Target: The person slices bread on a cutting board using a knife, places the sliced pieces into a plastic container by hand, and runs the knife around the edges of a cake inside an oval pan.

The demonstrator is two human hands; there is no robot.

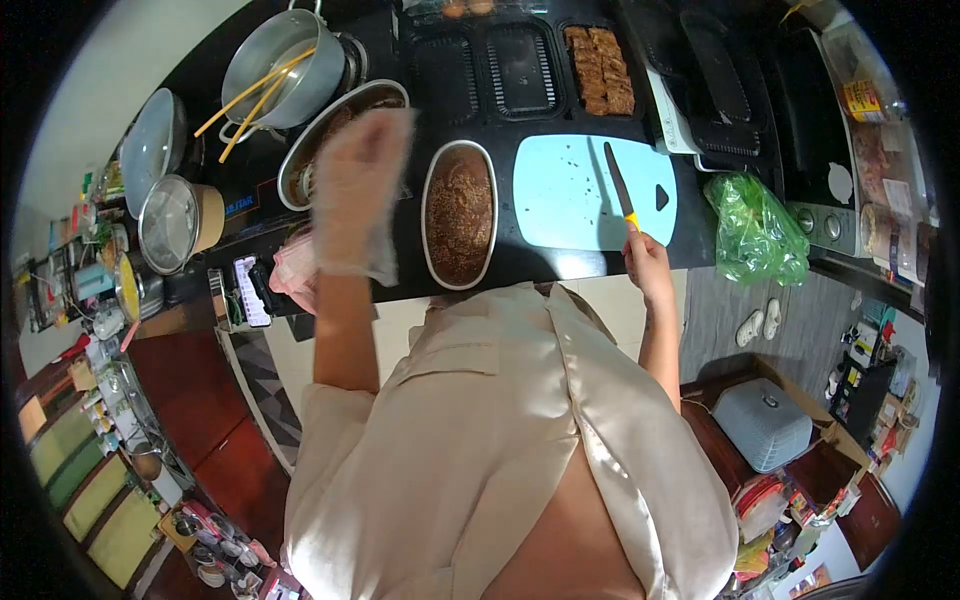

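Observation:
My left hand (362, 195), in a clear plastic glove, is raised over the left oval dish (392, 94) and blurred, its fingers hard to make out. In my right hand (648, 262) is the yellow handle of a knife (622, 188), whose blade lies over the light blue cutting board (550, 190). Dark crumbs are scattered on the board. Between my hands sits a white-rimmed oval dish holding a brown loaf (460, 215) topped with seeds. Behind the board, a black tray holds cut brown pieces (600, 72).
Two black trays (522, 70) stand at the back. A pot (285, 75) with chopsticks (262, 90) is back left, near a strainer (168, 222) and a pink cloth (295, 270). A green plastic bag (755, 230) lies right of the board, by an oven (828, 225).

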